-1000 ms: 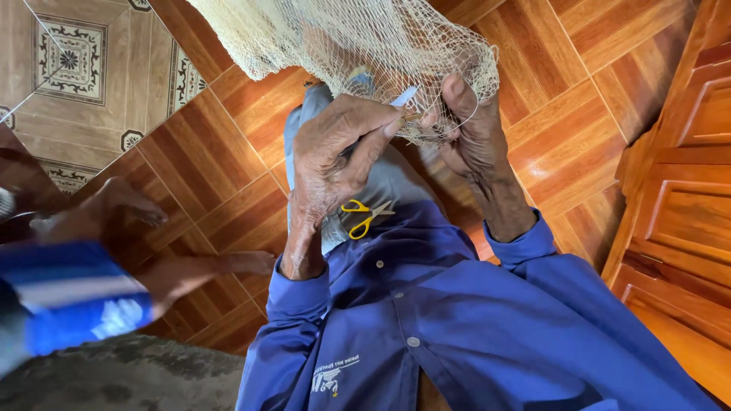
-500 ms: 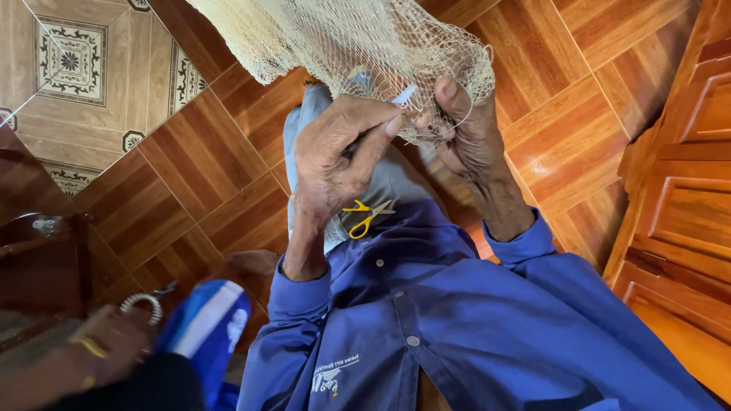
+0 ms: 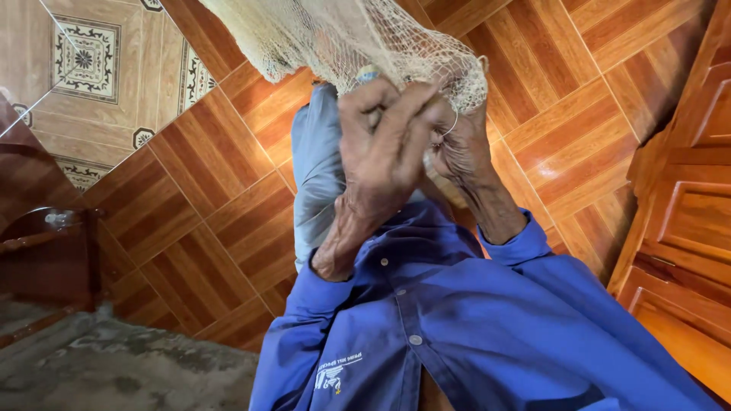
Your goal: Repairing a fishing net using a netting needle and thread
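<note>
- Cream fishing net [image 3: 358,34] bunched right above both hands, hanging over the tiled floor [image 3: 190,205].
- Left hand [image 3: 381,144] raised, fingers curled, pinching mesh.
- Right hand [image 3: 461,148] alongside, touching, gripping the net's edge.

Net [image 3: 343,34] ran off the top edge, full extent unseen. Left hand [image 3: 381,152] covered most of the right hand [image 3: 461,148]; fingertips of both buried in mesh, so the grip was unclear. Small bluish object [image 3: 368,74] at the left fingers mostly hidden, kind not tellable. Blue shirt [image 3: 472,335] cut by the bottom edge. Wooden door [image 3: 685,228] cut at right. Dark furniture [image 3: 46,243] at left cropped, blurry.
</note>
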